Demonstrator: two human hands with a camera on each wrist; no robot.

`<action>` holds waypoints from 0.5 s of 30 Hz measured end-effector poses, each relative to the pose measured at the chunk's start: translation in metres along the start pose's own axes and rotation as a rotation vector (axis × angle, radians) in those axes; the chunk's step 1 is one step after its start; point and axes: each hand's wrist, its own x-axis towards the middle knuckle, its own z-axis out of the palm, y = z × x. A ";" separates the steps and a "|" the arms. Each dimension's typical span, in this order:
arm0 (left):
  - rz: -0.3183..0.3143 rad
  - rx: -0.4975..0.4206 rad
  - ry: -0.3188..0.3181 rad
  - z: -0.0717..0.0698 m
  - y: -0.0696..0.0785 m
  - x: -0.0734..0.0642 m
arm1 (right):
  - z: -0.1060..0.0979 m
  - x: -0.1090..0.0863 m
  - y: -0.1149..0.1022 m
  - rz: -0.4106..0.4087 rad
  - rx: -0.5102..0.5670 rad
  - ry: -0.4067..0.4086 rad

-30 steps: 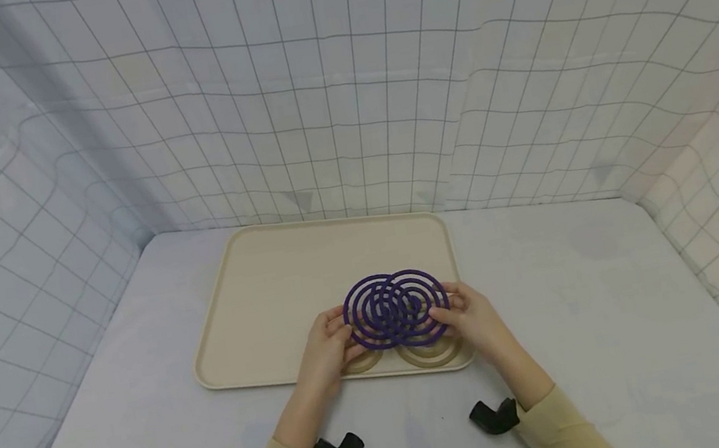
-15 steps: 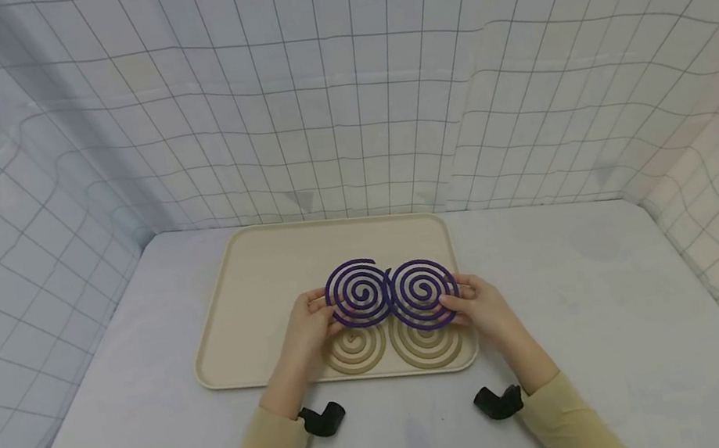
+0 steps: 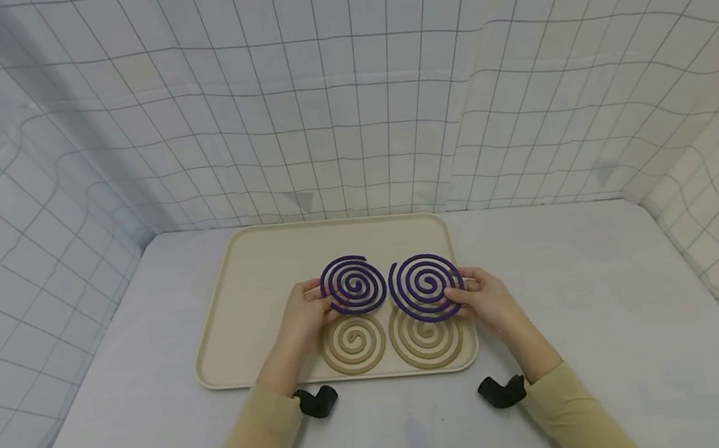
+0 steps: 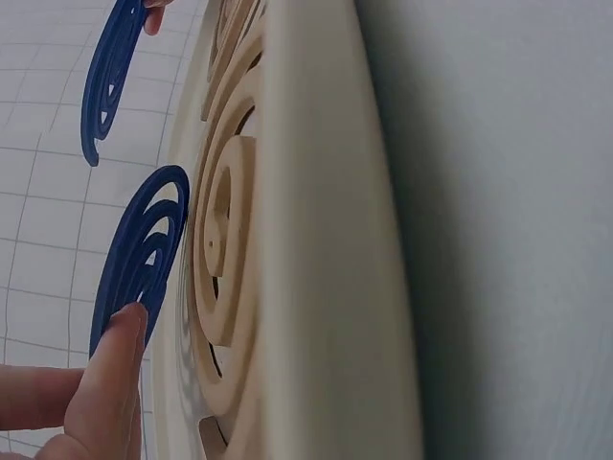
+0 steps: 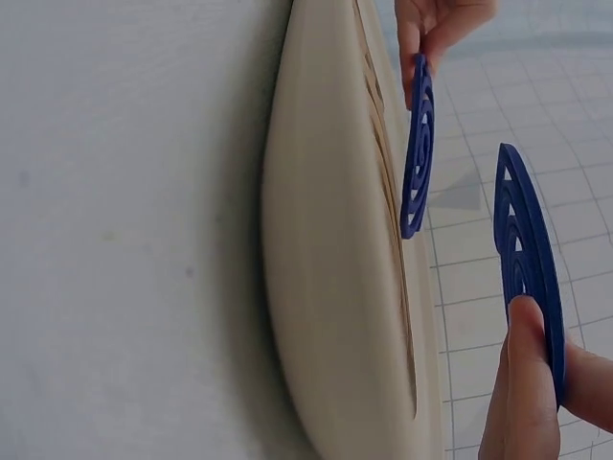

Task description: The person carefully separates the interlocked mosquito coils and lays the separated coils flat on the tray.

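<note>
My left hand (image 3: 304, 316) pinches a purple-blue mosquito coil (image 3: 355, 285) by its left side. A second purple-blue mosquito coil (image 3: 428, 284), slightly larger in the head view, is held at its right edge by my right hand (image 3: 492, 303), thumb on top. Both coils are raised over the tray, tilted, with a narrow gap between them. In the left wrist view, thumb and fingers clasp the rim of the left coil (image 4: 120, 259). The right wrist view has the right coil (image 5: 536, 240) standing nearly edge-on between thumb and fingers.
Two tan mosquito coils (image 3: 353, 344) lie side by side at the front right of a cream tray (image 3: 267, 271). The tray rests on a white-covered table (image 3: 579, 298). Grid-patterned white cloth (image 3: 339, 100) encloses the back and sides. Black wrist mounts (image 3: 319, 403) sit at both cuffs.
The purple-blue coils overlapped a second ago and now hang apart. Both hands have moved outward and toward the back of the tray, bringing the tan coils into fuller view.
</note>
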 end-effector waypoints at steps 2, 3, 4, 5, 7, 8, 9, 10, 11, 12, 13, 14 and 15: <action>0.001 0.009 0.006 0.000 0.001 0.001 | 0.000 0.000 0.000 -0.001 -0.002 -0.001; 0.003 0.011 0.010 -0.001 0.001 0.002 | 0.000 0.000 0.000 -0.005 -0.004 -0.004; 0.006 0.017 0.013 -0.001 0.002 0.002 | 0.000 0.000 0.000 -0.007 -0.005 -0.004; 0.009 0.029 0.019 -0.001 0.002 0.003 | 0.000 0.000 -0.001 -0.010 -0.006 -0.004; 0.014 0.071 0.032 -0.002 0.003 0.004 | 0.000 0.000 -0.001 -0.009 -0.005 -0.004; 0.017 0.103 0.039 -0.002 0.004 0.004 | 0.000 0.000 -0.001 -0.009 -0.003 -0.003; 0.024 0.146 0.046 -0.003 0.004 0.005 | 0.000 0.001 -0.001 -0.008 0.000 -0.002; 0.031 0.202 0.054 -0.003 0.004 0.005 | -0.001 0.001 -0.001 -0.007 0.004 -0.004; 0.040 0.270 0.064 -0.003 0.005 0.005 | -0.001 0.001 -0.001 -0.006 0.010 -0.005; 0.051 0.338 0.069 -0.003 0.005 0.004 | -0.001 0.002 -0.001 -0.005 0.012 -0.004; 0.065 0.408 0.071 -0.003 0.005 0.004 | -0.002 0.003 -0.002 -0.005 0.012 -0.004; 0.080 0.471 0.076 -0.003 0.005 0.004 | -0.002 0.004 -0.002 -0.006 0.013 -0.003; 0.094 0.524 0.079 -0.002 0.004 0.003 | -0.002 0.004 -0.002 -0.007 0.013 -0.003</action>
